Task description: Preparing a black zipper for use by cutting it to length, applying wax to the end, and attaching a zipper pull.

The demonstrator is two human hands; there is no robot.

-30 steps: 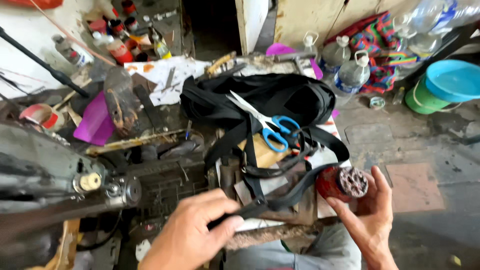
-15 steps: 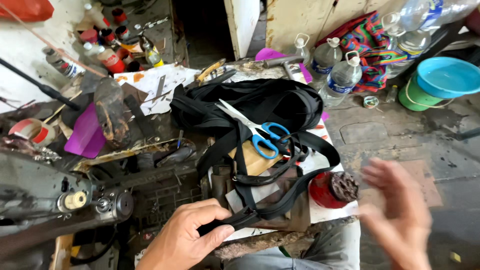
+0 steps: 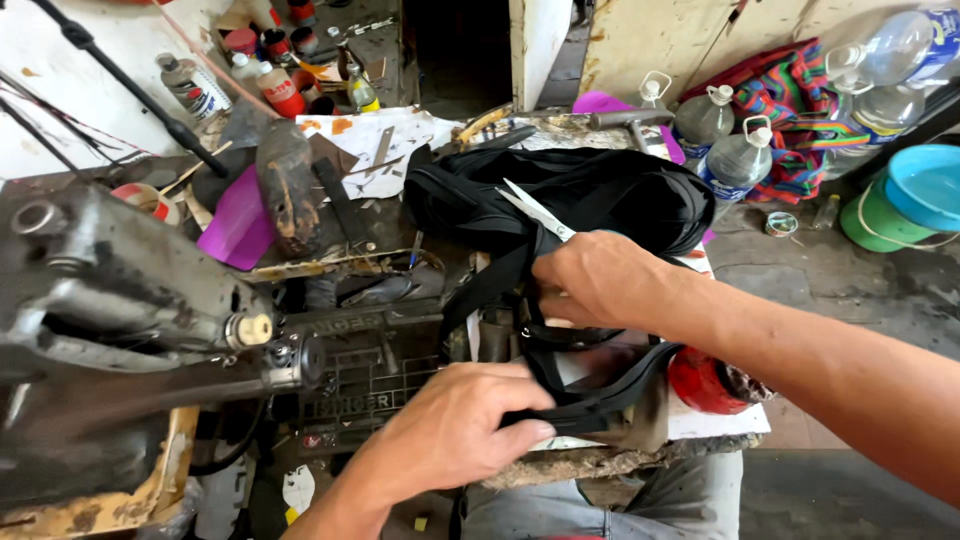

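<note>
A black bag (image 3: 610, 190) with long black straps (image 3: 600, 395) lies on the cluttered workbench. My left hand (image 3: 455, 425) is closed around a bunch of strap at the bench's front edge. My right hand (image 3: 600, 280) reaches in from the right and curls over the handles of the scissors (image 3: 535, 210). The handles are hidden under it, and the silver blades stick out toward the upper left across the bag. A red round container (image 3: 700, 385) sits on the white board just under my right forearm.
An old dark sewing machine (image 3: 150, 300) fills the left side. A purple plastic piece (image 3: 240, 225), a tape roll (image 3: 140, 200) and small bottles (image 3: 270, 85) crowd the back. Clear water jugs (image 3: 735, 160), a striped cloth (image 3: 800, 100) and stacked blue and green basins (image 3: 920, 195) stand at right.
My right hand left the red container, swung up and over, and came down on the scissors' handles. My left hand kept its hold on the strap.
</note>
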